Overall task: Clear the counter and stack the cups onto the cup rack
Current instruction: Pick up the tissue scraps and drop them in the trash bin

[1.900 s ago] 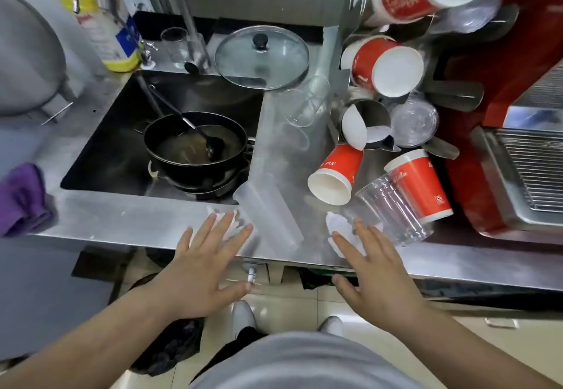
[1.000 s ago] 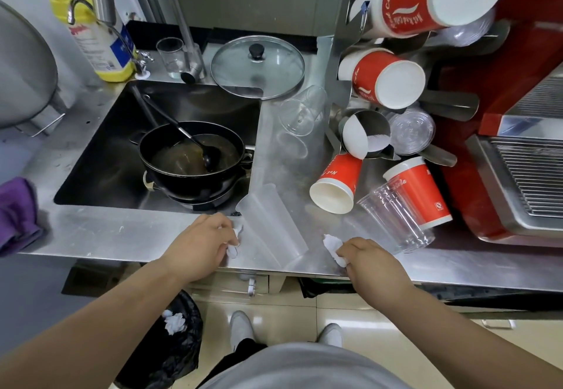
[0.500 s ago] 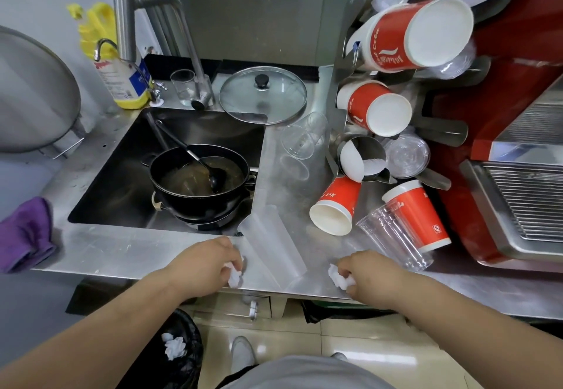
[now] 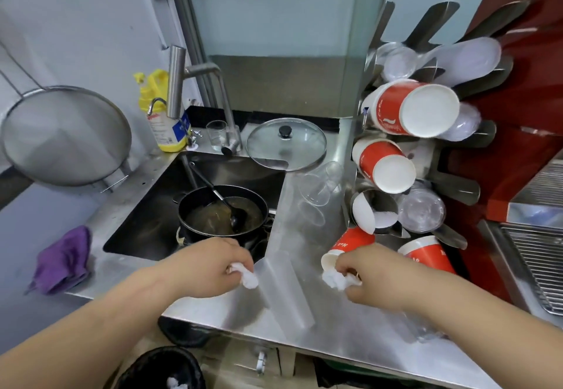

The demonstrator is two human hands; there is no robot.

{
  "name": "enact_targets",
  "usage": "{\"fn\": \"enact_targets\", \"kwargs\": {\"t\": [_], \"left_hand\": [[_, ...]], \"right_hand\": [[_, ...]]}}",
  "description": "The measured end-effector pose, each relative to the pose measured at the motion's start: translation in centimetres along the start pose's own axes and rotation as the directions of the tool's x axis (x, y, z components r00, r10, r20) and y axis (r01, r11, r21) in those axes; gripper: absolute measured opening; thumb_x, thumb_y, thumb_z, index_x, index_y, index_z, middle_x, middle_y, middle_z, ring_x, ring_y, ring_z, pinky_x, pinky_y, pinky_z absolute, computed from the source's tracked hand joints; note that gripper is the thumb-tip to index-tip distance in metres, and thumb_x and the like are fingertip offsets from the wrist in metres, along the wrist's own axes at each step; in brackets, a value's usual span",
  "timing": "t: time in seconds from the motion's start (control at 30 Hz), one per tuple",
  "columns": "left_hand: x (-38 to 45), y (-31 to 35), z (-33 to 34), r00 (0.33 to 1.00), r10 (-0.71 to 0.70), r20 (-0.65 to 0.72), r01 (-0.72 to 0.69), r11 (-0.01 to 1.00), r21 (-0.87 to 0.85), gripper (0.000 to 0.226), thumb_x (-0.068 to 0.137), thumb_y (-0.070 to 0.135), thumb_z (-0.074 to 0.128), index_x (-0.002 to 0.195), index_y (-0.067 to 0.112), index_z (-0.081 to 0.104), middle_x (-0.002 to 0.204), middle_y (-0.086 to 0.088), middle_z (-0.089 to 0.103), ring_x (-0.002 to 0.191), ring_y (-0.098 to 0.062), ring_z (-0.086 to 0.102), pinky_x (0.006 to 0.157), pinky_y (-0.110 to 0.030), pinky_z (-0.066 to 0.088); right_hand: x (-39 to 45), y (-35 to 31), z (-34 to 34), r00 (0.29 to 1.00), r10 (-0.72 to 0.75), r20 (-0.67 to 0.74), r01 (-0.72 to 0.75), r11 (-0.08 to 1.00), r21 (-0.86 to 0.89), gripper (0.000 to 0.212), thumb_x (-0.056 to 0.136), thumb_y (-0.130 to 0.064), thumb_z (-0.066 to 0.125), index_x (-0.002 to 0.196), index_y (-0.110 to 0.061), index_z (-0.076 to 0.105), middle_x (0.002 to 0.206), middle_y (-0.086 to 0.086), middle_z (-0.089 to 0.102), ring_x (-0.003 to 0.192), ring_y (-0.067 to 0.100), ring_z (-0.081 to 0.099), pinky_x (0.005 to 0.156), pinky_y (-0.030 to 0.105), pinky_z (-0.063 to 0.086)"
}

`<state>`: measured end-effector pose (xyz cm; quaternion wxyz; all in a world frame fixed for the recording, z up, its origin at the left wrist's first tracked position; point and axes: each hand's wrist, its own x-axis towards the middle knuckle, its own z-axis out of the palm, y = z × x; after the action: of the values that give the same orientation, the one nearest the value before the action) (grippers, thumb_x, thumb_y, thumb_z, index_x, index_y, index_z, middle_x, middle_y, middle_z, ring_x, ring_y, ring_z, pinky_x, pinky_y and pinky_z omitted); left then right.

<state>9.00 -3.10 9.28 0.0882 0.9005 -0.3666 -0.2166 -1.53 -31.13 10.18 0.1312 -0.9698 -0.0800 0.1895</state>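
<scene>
Over the counter (image 4: pixel 307 236), each hand pinched a crumpled white tissue: left hand (image 4: pixel 207 266), right hand (image 4: pixel 371 276). Red cups (image 4: pixel 350 244) lay tipped beside the rack (image 4: pixel 451 187); a clear cup (image 4: pixel 286 288) lay between the hands.

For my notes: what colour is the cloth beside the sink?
Purple cloth; the head view shows it.

place: café kitchen | evidence: sink (image 4: pixel 152 202), cup rack (image 4: pixel 451 187), steel counter (image 4: pixel 304 236)

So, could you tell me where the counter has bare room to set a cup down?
Bare steel lies between the sink and the cup rack, below the glass lid, apart from one clear cup. Beside the purple cloth is free. Near the right hand it is crowded.
</scene>
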Motion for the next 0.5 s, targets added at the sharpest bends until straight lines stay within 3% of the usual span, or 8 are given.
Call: {"fn": "enact_targets", "kwargs": {"t": [0.13,0.27,0.33,0.5], "left_hand": [[0.3,1.8,-1.5,0.999,-0.022,-0.048,0.022,1.0,0.003,0.023,0.089,0.028,0.054,0.106,0.038,0.067,0.094,0.019,0.052,0.071,0.013,0.048,0.071,-0.01,0.038],[0.9,3.7,-2.9,0.993,-0.051,-0.105,0.054,0.998,0.027,0.024,0.087,0.029,0.053,0.105,0.039,0.066,0.1,0.015,0.057,0.076,0.011,0.049,0.077,-0.015,0.044],[1.0,4.8,-3.8,0.989,-0.057,-0.138,0.065,0.996,0.054,0.025,0.089,0.029,0.053,0.108,0.039,0.066,0.102,0.015,0.057,0.076,0.011,0.048,0.073,-0.009,0.038],[0.5,6.7,-5.2,0.978,-0.091,-0.185,0.105,0.992,0.069,0.024,0.092,0.027,0.053,0.111,0.034,0.066,0.108,0.012,0.06,0.075,0.017,0.043,0.069,-0.002,0.032]], "right_hand": [[0.6,-0.2,-1.6,0.989,-0.054,-0.135,0.058,0.998,0.025,0.003,0.082,-0.028,0.051,0.079,-0.03,0.051,0.079,-0.009,0.052,0.081,0.016,0.052,0.071,0.029,0.048],[0.9,-0.2,-2.8,0.964,-0.113,-0.242,0.129,0.99,0.054,0.005,0.084,-0.026,0.048,0.08,-0.03,0.05,0.085,-0.007,0.05,0.087,0.017,0.053,0.077,0.034,0.048],[1.2,-0.2,-3.3,0.953,-0.14,-0.268,0.159,0.986,0.051,0.008,0.084,-0.025,0.047,0.086,-0.025,0.055,0.09,-0.004,0.055,0.092,0.02,0.055,0.08,0.036,0.048],[1.9,-0.1,-4.3,0.94,-0.176,-0.292,0.2,0.978,0.056,0.016,0.083,-0.024,0.048,0.069,-0.028,0.041,0.083,-0.004,0.049,0.086,0.022,0.056,0.071,0.034,0.045]]}}
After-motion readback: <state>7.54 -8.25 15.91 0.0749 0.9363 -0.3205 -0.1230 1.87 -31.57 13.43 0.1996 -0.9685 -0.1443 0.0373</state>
